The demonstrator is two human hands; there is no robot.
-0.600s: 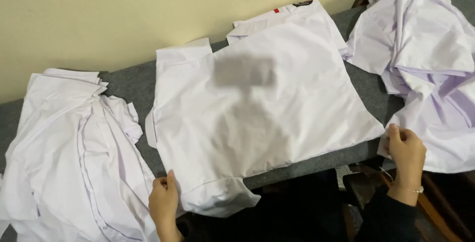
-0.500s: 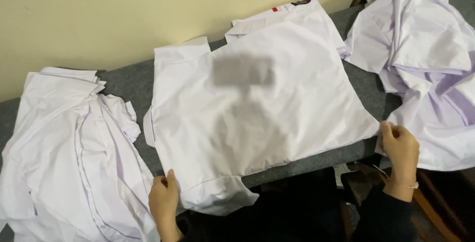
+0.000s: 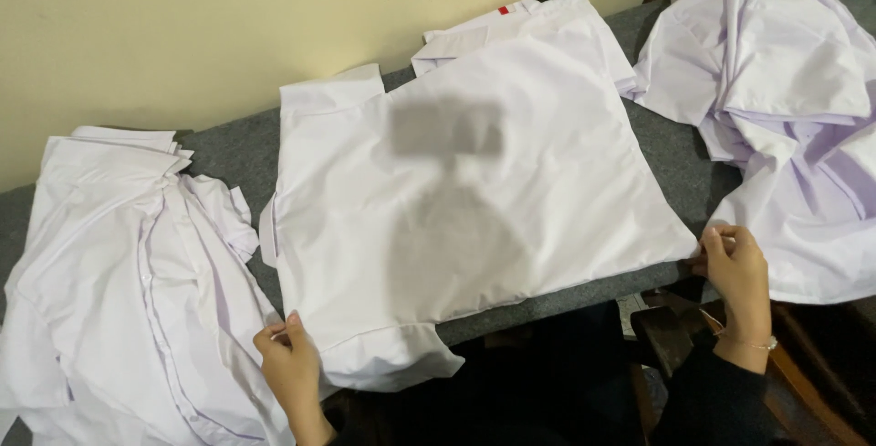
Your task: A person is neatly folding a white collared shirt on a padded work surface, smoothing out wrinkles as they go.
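At the left edge of the frame a pile of white shirts [image 3: 119, 291] lies rumpled, its lower part cut off by the border. Just right of it, at lower centre-left, my left hand [image 3: 290, 368] pinches the near corner of the white shirt [image 3: 474, 200] spread flat across the grey table [image 3: 228, 150] in the middle; a blurred grey patch hides part of its chest. At lower right, my right hand [image 3: 737, 273] closes on the shirt's other near corner at the table's edge. Behind it, at upper right, a heap of crumpled white shirts [image 3: 785, 90] runs out of frame.
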